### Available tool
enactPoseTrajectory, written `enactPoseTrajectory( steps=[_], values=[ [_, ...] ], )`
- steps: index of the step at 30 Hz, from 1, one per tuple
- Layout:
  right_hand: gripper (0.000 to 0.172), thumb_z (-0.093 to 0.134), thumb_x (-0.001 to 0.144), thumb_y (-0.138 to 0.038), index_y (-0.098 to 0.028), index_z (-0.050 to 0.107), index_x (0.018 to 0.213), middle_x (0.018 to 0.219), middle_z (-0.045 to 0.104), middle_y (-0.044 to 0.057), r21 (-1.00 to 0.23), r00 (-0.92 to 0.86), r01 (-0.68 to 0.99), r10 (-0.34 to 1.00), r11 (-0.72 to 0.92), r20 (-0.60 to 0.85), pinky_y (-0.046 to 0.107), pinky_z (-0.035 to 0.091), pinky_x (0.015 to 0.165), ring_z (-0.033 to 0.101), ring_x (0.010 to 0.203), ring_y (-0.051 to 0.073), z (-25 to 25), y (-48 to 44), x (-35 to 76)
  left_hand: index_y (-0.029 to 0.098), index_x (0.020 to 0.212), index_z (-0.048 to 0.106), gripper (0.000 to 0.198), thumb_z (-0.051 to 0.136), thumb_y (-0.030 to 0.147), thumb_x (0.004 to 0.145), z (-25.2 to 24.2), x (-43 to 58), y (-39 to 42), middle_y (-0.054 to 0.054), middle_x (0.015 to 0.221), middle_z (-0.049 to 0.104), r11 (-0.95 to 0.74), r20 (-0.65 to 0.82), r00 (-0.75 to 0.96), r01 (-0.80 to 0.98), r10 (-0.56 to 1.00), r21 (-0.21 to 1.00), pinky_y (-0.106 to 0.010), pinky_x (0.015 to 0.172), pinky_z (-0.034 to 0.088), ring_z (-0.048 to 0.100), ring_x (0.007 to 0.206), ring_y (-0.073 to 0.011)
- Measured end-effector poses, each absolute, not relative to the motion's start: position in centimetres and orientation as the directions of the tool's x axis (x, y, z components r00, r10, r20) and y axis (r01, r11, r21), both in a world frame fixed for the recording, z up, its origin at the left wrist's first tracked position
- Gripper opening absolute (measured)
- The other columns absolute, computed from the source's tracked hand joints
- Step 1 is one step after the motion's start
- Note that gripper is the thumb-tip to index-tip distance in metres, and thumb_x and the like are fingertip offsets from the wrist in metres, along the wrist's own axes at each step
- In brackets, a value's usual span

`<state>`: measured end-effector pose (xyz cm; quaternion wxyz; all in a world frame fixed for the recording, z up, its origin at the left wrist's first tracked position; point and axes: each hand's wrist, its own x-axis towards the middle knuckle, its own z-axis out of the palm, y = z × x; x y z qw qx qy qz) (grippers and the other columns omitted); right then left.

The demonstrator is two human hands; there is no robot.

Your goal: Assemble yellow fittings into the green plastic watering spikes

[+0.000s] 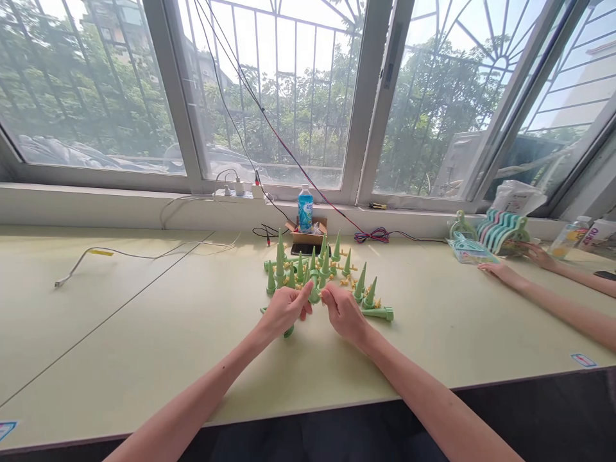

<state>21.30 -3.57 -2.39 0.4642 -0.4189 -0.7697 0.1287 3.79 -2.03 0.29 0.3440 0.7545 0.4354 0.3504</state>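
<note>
My left hand (287,307) is closed around a green plastic plant watering spike (314,294), its wider end showing between my hands. My right hand (344,312) pinches close beside it. A small yellow plastic piece shows at my right fingertips, mostly hidden. Just beyond my hands stand several green spikes (280,260), points up. Small yellow valve pieces (345,281) lie scattered among them. One green spike (380,313) rests on its side to the right of my right hand. Another green part (289,332) lies partly hidden under my left hand.
Behind the spikes are a dark phone-like slab (306,249) and a cardboard box (319,226) with a blue bottle (305,208). Cables (371,235) run along the back. At right, another person's hands (503,274) are by several pastel hangers (500,232). A white cable (77,264) lies left.
</note>
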Motion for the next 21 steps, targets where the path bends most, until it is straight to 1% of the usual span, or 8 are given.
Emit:
enactPoseTrajectory(
  steps=[5, 10, 17, 21],
  values=[
    [0.036, 0.028, 0.102, -0.037, -0.021, 0.04, 0.072, 0.063, 0.044, -0.002, -0.585, -0.218, 0.527, 0.763, 0.616, 0.608, 0.025, 0.032, 0.056, 0.038, 0.054, 0.013, -2.47, -3.46, 21.32, 0.015, 0.055, 0.069, 0.069, 0.037, 0.064, 0.091, 0.46, 3.8, -2.09, -0.005, 0.05, 0.062, -0.357, 0.203, 0.37, 0.416, 0.906, 0.836, -0.024, 0.055, 0.042, 0.054, 0.049, -0.0142],
    [0.035, 0.028, 0.102, -0.037, -0.021, 0.039, 0.072, 0.062, 0.044, -0.002, -0.593, -0.216, 0.519, 0.765, 0.616, 0.607, 0.025, 0.032, 0.055, 0.038, 0.054, 0.013, -2.52, -3.49, 21.42, 0.014, 0.057, 0.07, 0.067, 0.041, 0.064, 0.089, 0.68, 3.82, -2.13, -0.005, 0.051, 0.063, -0.34, 0.184, 0.38, 0.399, 0.907, 0.852, -0.024, 0.053, 0.041, 0.054, 0.049, -0.0141],
    [0.035, 0.029, 0.102, -0.037, -0.021, 0.037, 0.071, 0.062, 0.042, -0.003, -0.596, -0.218, 0.504, 0.759, 0.625, 0.613, 0.025, 0.031, 0.055, 0.037, 0.054, 0.012, -2.62, -3.43, 21.5, 0.014, 0.06, 0.071, 0.063, 0.043, 0.063, 0.088, 0.62, 3.68, -2.12, -0.006, 0.055, 0.065, -0.328, 0.163, 0.397, 0.393, 0.903, 0.859, -0.024, 0.052, 0.039, 0.054, 0.051, -0.0143],
    [0.035, 0.03, 0.101, -0.036, -0.021, 0.037, 0.07, 0.061, 0.042, -0.003, -0.603, -0.209, 0.494, 0.759, 0.626, 0.617, 0.025, 0.03, 0.054, 0.035, 0.053, 0.012, -2.63, -3.42, 21.51, 0.015, 0.058, 0.068, 0.061, 0.044, 0.063, 0.088, 0.71, 3.62, -2.23, -0.006, 0.06, 0.067, -0.343, 0.181, 0.407, 0.368, 0.895, 0.864, -0.024, 0.056, 0.042, 0.059, 0.057, -0.0165]
  ],
)
